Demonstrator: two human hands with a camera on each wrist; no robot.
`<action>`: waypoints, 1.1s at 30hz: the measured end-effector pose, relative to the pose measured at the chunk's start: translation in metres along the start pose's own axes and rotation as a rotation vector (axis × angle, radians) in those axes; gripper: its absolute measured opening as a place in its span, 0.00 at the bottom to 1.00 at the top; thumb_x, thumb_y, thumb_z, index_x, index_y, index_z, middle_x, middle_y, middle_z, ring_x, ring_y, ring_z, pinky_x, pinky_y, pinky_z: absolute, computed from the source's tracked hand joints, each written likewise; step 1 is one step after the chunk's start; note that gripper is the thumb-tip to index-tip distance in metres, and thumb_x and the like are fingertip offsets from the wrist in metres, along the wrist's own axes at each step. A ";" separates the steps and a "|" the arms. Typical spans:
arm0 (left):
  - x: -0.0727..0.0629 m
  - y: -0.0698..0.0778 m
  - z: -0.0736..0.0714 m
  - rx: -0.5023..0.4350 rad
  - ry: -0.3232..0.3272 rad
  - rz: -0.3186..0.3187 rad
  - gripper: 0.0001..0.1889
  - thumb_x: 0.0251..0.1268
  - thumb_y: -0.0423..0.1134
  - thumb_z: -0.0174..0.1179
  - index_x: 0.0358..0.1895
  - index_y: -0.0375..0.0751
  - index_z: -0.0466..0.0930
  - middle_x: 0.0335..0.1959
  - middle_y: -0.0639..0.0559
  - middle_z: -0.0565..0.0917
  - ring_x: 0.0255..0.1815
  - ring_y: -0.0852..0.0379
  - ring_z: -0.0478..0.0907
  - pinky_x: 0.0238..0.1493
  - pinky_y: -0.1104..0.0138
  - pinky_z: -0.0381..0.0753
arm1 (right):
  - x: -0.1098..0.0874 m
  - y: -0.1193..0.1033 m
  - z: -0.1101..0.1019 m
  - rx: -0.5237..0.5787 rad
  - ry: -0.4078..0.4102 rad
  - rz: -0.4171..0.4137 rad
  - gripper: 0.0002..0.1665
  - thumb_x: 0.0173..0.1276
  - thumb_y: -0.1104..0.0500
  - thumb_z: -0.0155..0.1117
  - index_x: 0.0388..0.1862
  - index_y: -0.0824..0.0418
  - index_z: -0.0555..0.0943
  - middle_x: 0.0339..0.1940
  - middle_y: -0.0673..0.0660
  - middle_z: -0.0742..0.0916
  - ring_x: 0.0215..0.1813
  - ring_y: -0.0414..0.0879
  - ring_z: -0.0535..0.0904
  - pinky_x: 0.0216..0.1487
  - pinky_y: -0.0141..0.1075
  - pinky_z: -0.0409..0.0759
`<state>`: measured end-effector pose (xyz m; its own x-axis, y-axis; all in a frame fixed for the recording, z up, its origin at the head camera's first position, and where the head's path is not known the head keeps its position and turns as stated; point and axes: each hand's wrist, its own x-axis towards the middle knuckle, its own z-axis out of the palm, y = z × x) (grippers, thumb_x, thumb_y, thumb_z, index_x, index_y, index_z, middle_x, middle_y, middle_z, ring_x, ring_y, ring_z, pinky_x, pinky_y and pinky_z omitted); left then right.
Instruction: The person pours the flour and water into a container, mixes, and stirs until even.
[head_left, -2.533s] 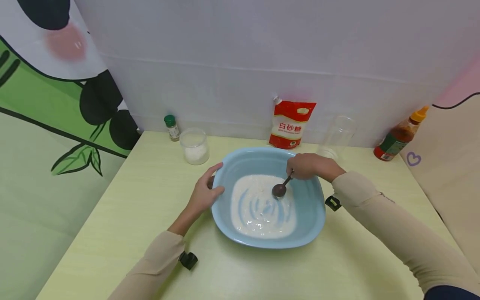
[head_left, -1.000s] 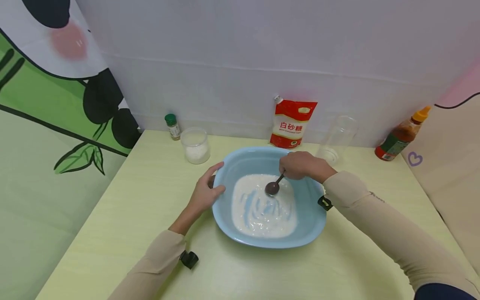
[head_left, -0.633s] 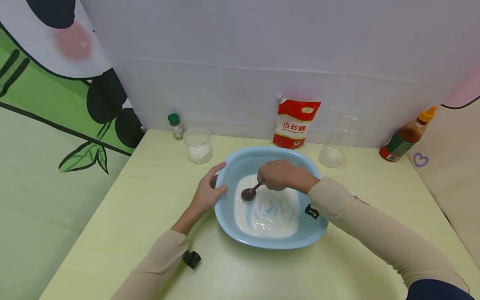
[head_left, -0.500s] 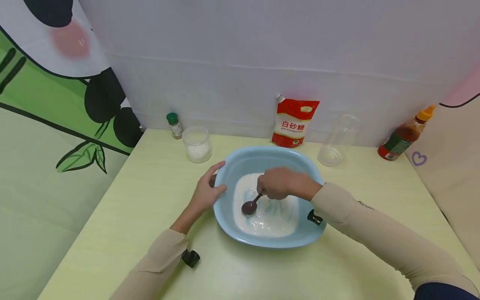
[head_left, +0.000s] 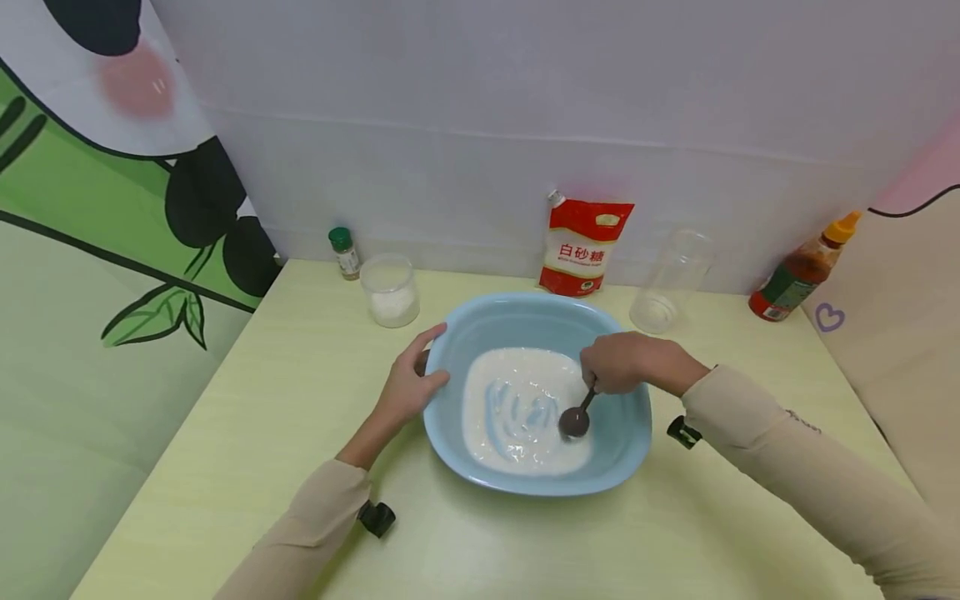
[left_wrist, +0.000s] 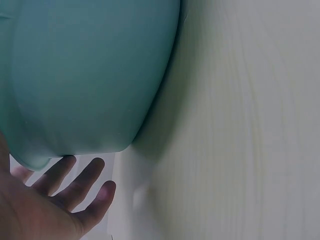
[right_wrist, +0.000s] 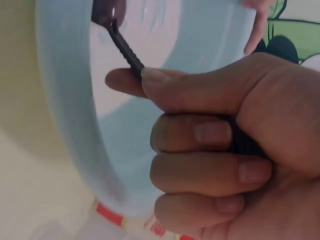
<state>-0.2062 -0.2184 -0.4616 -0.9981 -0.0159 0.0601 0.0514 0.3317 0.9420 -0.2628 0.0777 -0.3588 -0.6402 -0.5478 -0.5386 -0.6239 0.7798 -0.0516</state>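
A light blue plastic basin (head_left: 633, 433) stands on the table, holding a white, wet mixture (head_left: 525, 450). My right hand (head_left: 618, 362) grips a dark spoon (head_left: 574, 422) by its handle, above the right part of the basin. The bowl of the spoon sits in the mixture; in the right wrist view the fingers curl round the handle (right_wrist: 125, 50). At the basin's left rim, my left hand (head_left: 408, 387) has its thumb over the edge and its fingers outside. In the left wrist view those fingers (left_wrist: 75, 187) are spread and slightly bent along the outer wall.
Behind the basin stand a green-capped shaker (head_left: 344, 253), a clear cup (head_left: 390, 292) with white contents, a red-and-white sugar pouch (head_left: 585, 248) and a clear tall glass (head_left: 672, 283). A yellow-capped sauce bottle (head_left: 804, 268) is at the back right, against the wall cloth (head_left: 450, 192).
My right hand has swept the spoon left across the basin, then nearer me and back to the right. Streaks in the white mixture have shifted. My left hand stays on the rim.
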 end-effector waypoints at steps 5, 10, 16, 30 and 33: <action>0.000 0.001 -0.001 -0.005 0.005 -0.009 0.38 0.55 0.27 0.55 0.75 0.46 0.64 0.63 0.28 0.77 0.58 0.35 0.80 0.50 0.50 0.85 | 0.010 0.016 -0.012 0.005 0.084 0.099 0.07 0.66 0.61 0.65 0.42 0.57 0.84 0.32 0.54 0.84 0.35 0.49 0.78 0.39 0.38 0.83; 0.002 0.000 0.000 -0.006 0.005 -0.005 0.39 0.55 0.27 0.55 0.75 0.46 0.65 0.63 0.28 0.78 0.57 0.35 0.80 0.49 0.50 0.85 | 0.027 0.019 -0.016 0.087 0.222 0.140 0.14 0.63 0.59 0.68 0.48 0.57 0.83 0.35 0.56 0.83 0.38 0.50 0.78 0.44 0.42 0.85; 0.000 0.002 0.001 -0.013 0.005 0.003 0.39 0.54 0.27 0.55 0.75 0.46 0.65 0.62 0.28 0.78 0.57 0.35 0.81 0.48 0.50 0.85 | 0.047 0.001 -0.022 0.076 0.251 0.091 0.17 0.62 0.58 0.69 0.51 0.57 0.83 0.38 0.54 0.85 0.40 0.49 0.78 0.44 0.39 0.83; -0.001 0.004 0.000 0.008 0.006 0.008 0.38 0.55 0.27 0.56 0.75 0.45 0.64 0.60 0.27 0.79 0.55 0.35 0.81 0.49 0.50 0.85 | 0.041 -0.034 -0.006 0.105 0.043 -0.197 0.13 0.71 0.60 0.62 0.50 0.53 0.88 0.45 0.50 0.89 0.43 0.44 0.80 0.48 0.36 0.82; -0.002 0.004 -0.001 0.012 0.007 0.008 0.38 0.55 0.26 0.56 0.75 0.45 0.64 0.61 0.28 0.79 0.55 0.36 0.81 0.48 0.51 0.85 | 0.031 -0.036 0.001 0.107 -0.034 -0.185 0.12 0.70 0.60 0.63 0.48 0.52 0.89 0.43 0.48 0.89 0.41 0.42 0.79 0.45 0.34 0.81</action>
<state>-0.2040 -0.2176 -0.4574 -0.9974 -0.0198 0.0694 0.0585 0.3429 0.9375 -0.2596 0.0328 -0.3745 -0.5028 -0.6756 -0.5393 -0.6772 0.6955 -0.2400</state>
